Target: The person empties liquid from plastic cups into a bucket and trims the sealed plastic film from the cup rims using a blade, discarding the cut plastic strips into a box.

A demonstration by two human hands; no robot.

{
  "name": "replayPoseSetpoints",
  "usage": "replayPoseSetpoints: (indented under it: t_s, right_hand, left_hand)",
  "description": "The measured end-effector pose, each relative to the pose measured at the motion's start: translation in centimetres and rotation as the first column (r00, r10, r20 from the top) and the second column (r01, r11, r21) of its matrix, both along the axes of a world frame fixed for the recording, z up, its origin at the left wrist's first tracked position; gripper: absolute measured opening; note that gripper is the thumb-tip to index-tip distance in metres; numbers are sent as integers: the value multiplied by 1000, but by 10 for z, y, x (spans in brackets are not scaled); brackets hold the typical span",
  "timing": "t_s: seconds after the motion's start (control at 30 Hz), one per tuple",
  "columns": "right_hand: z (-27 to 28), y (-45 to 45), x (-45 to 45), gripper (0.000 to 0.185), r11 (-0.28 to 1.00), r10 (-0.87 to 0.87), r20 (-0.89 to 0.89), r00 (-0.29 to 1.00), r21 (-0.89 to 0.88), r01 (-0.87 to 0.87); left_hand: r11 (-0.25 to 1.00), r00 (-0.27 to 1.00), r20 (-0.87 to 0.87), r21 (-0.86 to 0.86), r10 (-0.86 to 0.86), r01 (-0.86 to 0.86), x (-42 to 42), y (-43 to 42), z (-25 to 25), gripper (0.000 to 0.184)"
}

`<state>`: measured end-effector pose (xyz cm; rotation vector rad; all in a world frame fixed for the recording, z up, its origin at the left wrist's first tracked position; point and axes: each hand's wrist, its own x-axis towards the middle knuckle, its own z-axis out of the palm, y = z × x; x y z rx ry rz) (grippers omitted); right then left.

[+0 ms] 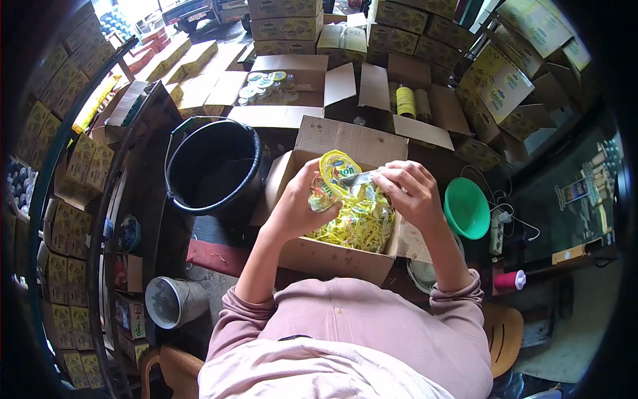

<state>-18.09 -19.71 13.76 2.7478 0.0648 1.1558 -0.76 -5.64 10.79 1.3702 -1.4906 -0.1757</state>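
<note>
Left fingers (310,173) hold a yellow-rimmed cup (334,173), cover (341,163) seemingly still on; right fingers (401,175) grip a blade (359,178); loose yellow strips (353,227) heap at six o'clock

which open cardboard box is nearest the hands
The brown cardboard box of yellow strips, beneath the left hand and right hand; the open left box of clear cups and right box with a yellow cylinder sit farther back.
</note>
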Motion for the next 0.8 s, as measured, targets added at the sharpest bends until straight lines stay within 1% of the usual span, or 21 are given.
replayPoseSetpoints:
  t_s: [0.03, 0.23, 0.33, 0.47, 0.53, 0.67, 0.8]
  right_hand:
    - [0, 0, 0, 25, 1000, 2, -8, 1000, -8, -2]
    - [12, 5, 3, 27, 998, 44, 12, 999, -37, -44]
    - [12, 4, 4, 29, 995, 100, 55, 993, 15, -101]
    - [8, -1, 6, 33, 986, 142, 81, 987, 79, -148]
    - [8, -1, 6, 37, 988, 132, 74, 989, 76, -137]
    - [2, -4, 5, 44, 992, 97, 47, 994, 75, -101]
    - [-7, -5, 9, 49, 992, 102, 96, 990, 62, -108]
  left_hand:
    - [1000, 999, -47, 11, 23, -23, -2, 1, 0, 61]
    - [996, 998, -46, -79, 49, -52, -6, -1, 1, 65]
    - [994, 993, 61, -30, 102, -100, -3, -1, 0, 65]
    - [994, 991, 81, -22, 110, -109, -3, -2, 0, 64]
    - [994, 990, 101, -30, 103, -100, -1, -3, -3, 64]
    - [997, 996, 35, 23, 78, -78, -3, -3, 0, 61]
    - [996, 998, -27, 66, 63, -61, -6, -5, -2, 57]
